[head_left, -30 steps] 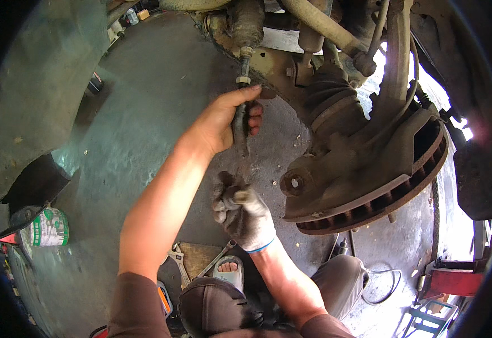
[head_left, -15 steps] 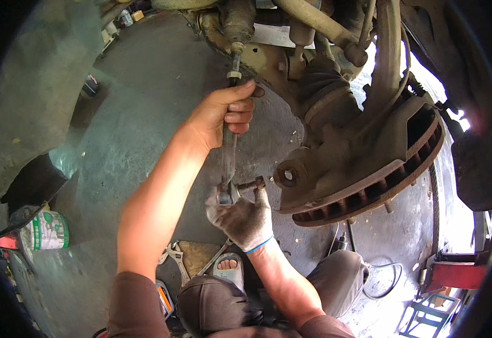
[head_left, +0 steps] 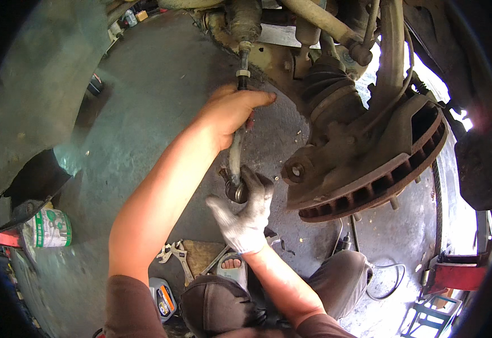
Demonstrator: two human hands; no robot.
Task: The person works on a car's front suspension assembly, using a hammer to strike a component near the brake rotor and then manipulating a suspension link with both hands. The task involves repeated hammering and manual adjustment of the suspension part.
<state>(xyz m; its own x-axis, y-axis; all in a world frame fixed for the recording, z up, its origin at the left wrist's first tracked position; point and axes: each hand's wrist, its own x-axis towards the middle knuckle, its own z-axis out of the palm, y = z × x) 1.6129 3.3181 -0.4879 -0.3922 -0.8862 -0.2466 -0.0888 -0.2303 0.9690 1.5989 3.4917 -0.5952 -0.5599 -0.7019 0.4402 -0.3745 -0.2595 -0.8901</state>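
Head view: bare left hand (head_left: 232,112) clamps its fingers around a steering rod (head_left: 236,152) beside the rusty brake disc (head_left: 381,180); gloved right hand (head_left: 246,217) grips the rod's lower joint. White-green container (head_left: 49,228) stands left; blue-orange bottle (head_left: 162,297) lies on the floor.

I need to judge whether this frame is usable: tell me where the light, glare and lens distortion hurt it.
Head view: daylight blows out white behind the brake disc at the right; the fisheye rim is black and bends the edges; the underbody at the top sits in shade. The bare left hand on the tie rod and the gloved right hand at its lower end are evenly lit and sharp.
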